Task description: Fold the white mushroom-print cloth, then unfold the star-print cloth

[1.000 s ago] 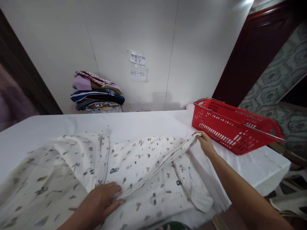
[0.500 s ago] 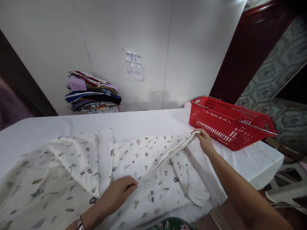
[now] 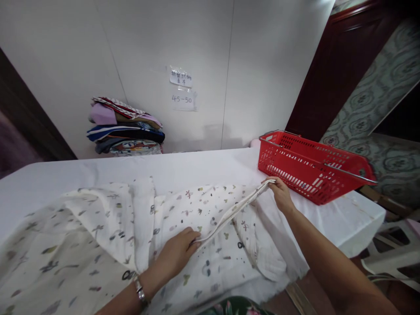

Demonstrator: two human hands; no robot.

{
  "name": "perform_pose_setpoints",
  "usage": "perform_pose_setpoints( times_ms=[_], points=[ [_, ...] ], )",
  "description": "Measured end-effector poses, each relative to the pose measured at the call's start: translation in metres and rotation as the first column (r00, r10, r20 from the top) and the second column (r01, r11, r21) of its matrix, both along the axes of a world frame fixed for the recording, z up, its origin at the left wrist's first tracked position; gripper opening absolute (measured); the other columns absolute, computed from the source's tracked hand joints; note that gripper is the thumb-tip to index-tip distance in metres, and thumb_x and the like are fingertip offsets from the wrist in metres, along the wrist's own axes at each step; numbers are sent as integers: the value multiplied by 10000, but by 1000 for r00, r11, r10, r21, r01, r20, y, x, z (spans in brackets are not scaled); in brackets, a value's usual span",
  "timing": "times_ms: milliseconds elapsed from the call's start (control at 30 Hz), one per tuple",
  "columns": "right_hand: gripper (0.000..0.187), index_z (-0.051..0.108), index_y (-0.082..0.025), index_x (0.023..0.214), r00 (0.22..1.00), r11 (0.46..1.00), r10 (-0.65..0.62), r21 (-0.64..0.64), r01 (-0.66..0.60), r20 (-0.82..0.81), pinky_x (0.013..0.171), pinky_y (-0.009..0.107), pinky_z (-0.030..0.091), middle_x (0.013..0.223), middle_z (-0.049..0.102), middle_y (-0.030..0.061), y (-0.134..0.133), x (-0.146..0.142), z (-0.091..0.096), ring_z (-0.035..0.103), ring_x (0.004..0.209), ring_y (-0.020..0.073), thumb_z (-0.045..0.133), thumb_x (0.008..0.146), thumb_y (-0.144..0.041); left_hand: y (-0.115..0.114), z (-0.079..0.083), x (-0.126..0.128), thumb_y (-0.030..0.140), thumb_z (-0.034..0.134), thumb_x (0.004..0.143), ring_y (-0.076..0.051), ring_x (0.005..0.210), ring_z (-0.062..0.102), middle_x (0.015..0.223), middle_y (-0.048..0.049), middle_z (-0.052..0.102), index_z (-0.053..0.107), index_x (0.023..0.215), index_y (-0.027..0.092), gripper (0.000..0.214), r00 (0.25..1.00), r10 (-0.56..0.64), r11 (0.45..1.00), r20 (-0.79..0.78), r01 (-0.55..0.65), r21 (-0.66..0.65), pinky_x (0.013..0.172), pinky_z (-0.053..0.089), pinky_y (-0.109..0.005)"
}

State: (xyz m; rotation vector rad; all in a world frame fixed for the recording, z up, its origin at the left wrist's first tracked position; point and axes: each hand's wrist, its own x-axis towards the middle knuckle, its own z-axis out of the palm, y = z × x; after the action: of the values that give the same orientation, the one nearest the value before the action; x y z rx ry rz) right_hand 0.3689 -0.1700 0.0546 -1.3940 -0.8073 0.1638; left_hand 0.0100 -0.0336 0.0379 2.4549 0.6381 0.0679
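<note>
A white printed cloth (image 3: 183,210) with small plant-like and coloured motifs lies partly folded over the table's near side. My left hand (image 3: 182,249), a metal bracelet at its wrist, pinches one stretch of the cloth's edge near the middle. At the far right end of that same edge, my right hand (image 3: 280,192) grips the corner between thumb and fingers. Between both hands the edge runs slantwise, slightly lifted and a little slack. Loose folds of the cloth spread to the left and hang over the near side.
The table wears a white tablecloth (image 3: 203,164). A red plastic basket (image 3: 315,168) with metal handles stands at the right end. Against the wall at back left is a stack of folded fabrics (image 3: 126,127). Paper signs (image 3: 182,89) are taped to the wall. A white stool (image 3: 390,249) stands at lower right.
My left hand has slid up and to the right along the cloth's edge, nearer my right hand, and the edge has gone slacker. My right hand keeps its place.
</note>
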Motion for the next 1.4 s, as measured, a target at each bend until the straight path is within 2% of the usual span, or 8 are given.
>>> perform_pose_setpoints(
  times_ms=[133,233,333,433,600,833,1000,1400],
  points=[
    [186,594,-223,843,999,999,-39,-33,40,23,724,327,408,776,637,8,0,2,-1,542,749,187,591,716,-359,-4,-5,8,334,320,919,-151,779,569,822,-11,586,612,857,213,322,989,14,996,145,-27,88,691,437,-255],
    [203,586,-220,826,996,995,-89,-52,90,29,692,320,409,744,618,5,1,8,-3,529,720,185,593,698,-377,-5,-9,0,306,302,937,-136,757,563,803,-12,585,593,892,213,309,964,-22,986,266,-23,166,681,446,-241],
    [208,582,-217,826,996,995,-89,-52,90,22,687,319,410,736,619,7,4,10,-5,534,718,188,589,695,-378,-6,-19,-9,276,330,929,-143,783,572,833,-18,599,591,949,232,265,954,-143,956,264,64,287,678,458,-239],
    [211,585,-220,838,997,996,-69,-55,70,18,689,319,409,747,627,9,7,8,-5,539,723,191,590,693,-373,-5,-30,-14,267,354,917,-155,773,578,820,-13,607,599,915,241,247,962,-167,928,215,79,365,664,469,-252],
    [197,599,-219,830,997,995,-73,-68,75,22,678,301,385,727,602,-5,4,6,4,512,708,178,590,684,-351,0,-40,-12,234,361,908,-158,850,606,923,-22,636,585,1030,235,255,972,-44,931,230,-43,362,709,497,-265],
    [187,605,-224,826,995,991,-89,-93,92,44,656,285,355,702,573,-16,4,9,9,487,699,173,571,679,-334,-7,-46,-13,37,369,778,-181,887,611,1007,-49,654,581,1112,229,439,969,-138,896,206,34,444,740,510,-306],
    [192,601,-227,825,993,989,-108,-101,112,46,637,285,350,690,572,-15,9,11,5,482,686,175,559,676,-342,-9,-47,-18,59,367,795,-175,867,618,985,-48,655,566,1109,222,406,923,-172,879,344,-14,476,723,523,-298],
    [201,605,-218,811,991,985,-125,-115,129,41,599,272,348,667,570,-17,16,15,-2,473,654,163,549,654,-331,-16,-36,-20,109,370,839,-151,837,615,945,-30,652,557,1076,237,328,906,-187,891,381,-7,455,725,509,-261]
  ],
)
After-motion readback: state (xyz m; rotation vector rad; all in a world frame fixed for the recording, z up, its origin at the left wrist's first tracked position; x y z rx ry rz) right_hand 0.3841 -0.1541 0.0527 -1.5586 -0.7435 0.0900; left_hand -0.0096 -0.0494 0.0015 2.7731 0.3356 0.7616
